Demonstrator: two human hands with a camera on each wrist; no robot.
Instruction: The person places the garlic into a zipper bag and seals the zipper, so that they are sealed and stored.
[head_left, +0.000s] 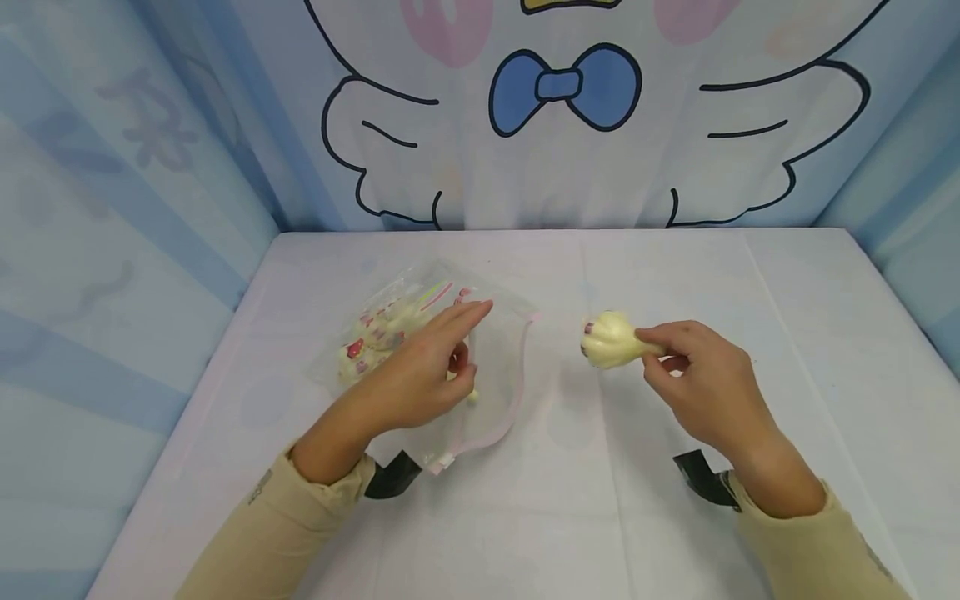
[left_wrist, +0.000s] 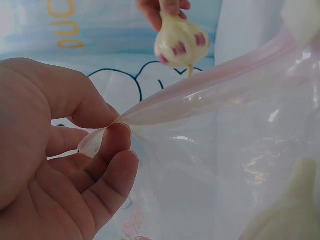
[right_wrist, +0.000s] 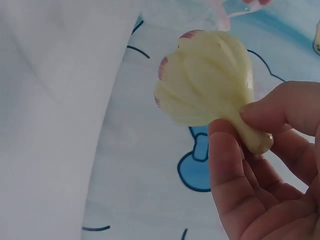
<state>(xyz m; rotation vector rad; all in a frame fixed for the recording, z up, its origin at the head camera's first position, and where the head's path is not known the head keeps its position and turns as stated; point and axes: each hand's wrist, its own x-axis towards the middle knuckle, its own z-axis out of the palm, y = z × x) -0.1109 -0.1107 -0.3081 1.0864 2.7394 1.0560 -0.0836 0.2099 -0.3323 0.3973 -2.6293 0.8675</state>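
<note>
1. The pale-yellow, glossy garlic-shaped bulb with purple patches (head_left: pixel 611 340) could drop, I judge, as it is held only by its narrow, smooth stem; a loosened thumb or a twist of the wrist would be the likely cause
2. The clear, thin plastic bag with a pink zip strip (head_left: pixel 495 367) could slip from its pinch or crease at the edge, since so little film is caught; a tug against the weight of its contents would do it
3. Another pale, bulb-shaped piece (left_wrist: pixel 285 220) shows in the bag; if the bag were tipped, it might roll towards the pink edge, though I cannot tell how far apart the two sides of the mouth stand
4. The small white slider (head_left: pixel 444 462) sits at the near end of the pink strip, where it might snag if the film were pulled crookedly
5. The right hand (head_left: pixel 705 375) pinches the bulb's stem between thumb and forefinger, with no gap beyond the stem's own thickness; the rounded head points left, clear of the fingers
6. The held bulb is above the white table covering (head_left: pixel 540 517), to the right of the bag and apart from it
7. The left hand (head_left: pixel 420 367) is over the bag, thumb and forefinger together on the film at its edge, as the left wrist view shows, with the other fingers loosely bent
</note>
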